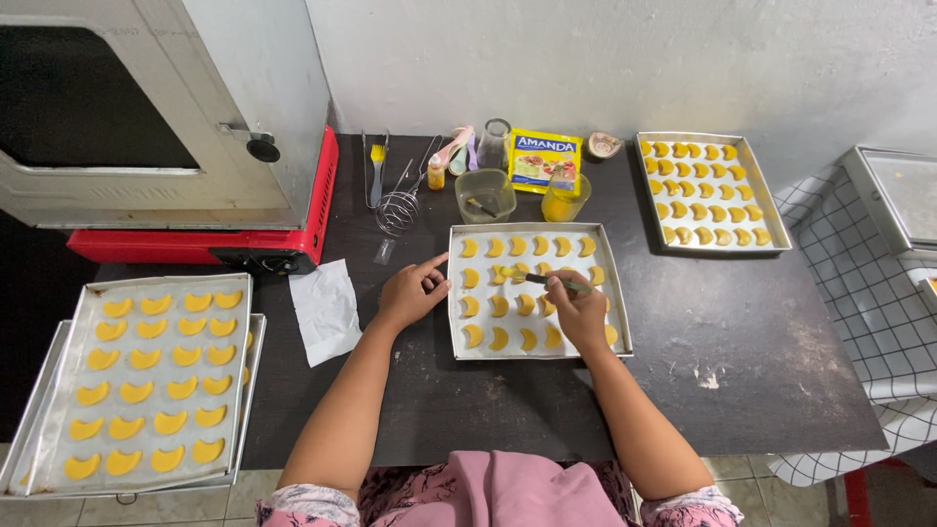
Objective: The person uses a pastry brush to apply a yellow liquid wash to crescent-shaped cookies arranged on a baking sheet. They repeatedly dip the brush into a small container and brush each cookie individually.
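Fingers of right hand pinch a brush over the tray; left hand fingers loosely curled, index extended.

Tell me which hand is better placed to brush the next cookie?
The right hand: it already grips the brush over the cookies in the middle tray. The left hand rests empty at the tray's edge.

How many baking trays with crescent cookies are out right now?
3 for sure: one under the hands, one at the back right, one at the left. Another tray's edge shows beneath the left one; its contents are hidden.
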